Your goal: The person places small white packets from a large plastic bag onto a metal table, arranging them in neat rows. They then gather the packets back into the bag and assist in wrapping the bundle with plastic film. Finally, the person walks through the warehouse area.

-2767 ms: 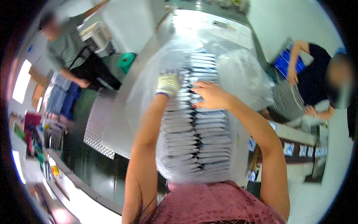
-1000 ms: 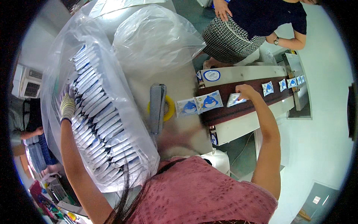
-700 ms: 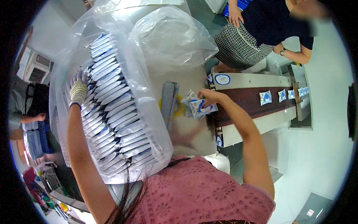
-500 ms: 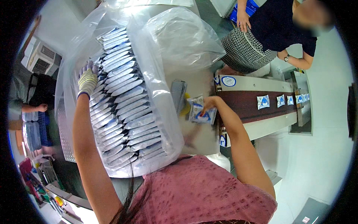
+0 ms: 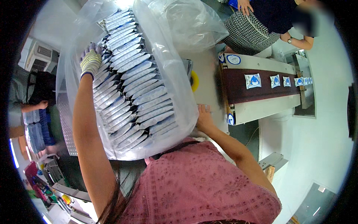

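Observation:
A large clear plastic bag (image 5: 184,106) lies open in front of me, holding silvery sealed packets (image 5: 149,98) stacked on edge in two long rows. My left hand (image 5: 90,61), in a striped glove with pale purple fingertips, rests with outstretched fingers on the far end of the left row. My bare right hand (image 5: 204,117) is low beside the bag's right side, over the pale tabletop (image 5: 209,86). Its fingers are close together and bent; a small pale bit shows at their tips, too little to name.
Right of the table, a dark red conveyor belt (image 5: 238,87) carries small white-and-blue packets (image 5: 253,81) in a line. A yellow tape roll (image 5: 194,81) lies by the bag. A person in a checked skirt (image 5: 248,35) stands beyond the conveyor; another person's hand (image 5: 43,104) shows at far left.
My right hand has drawn back toward me, and the white-and-blue packet it held is out of sight. My left hand stays on the left row. The belt's packets have moved closer.

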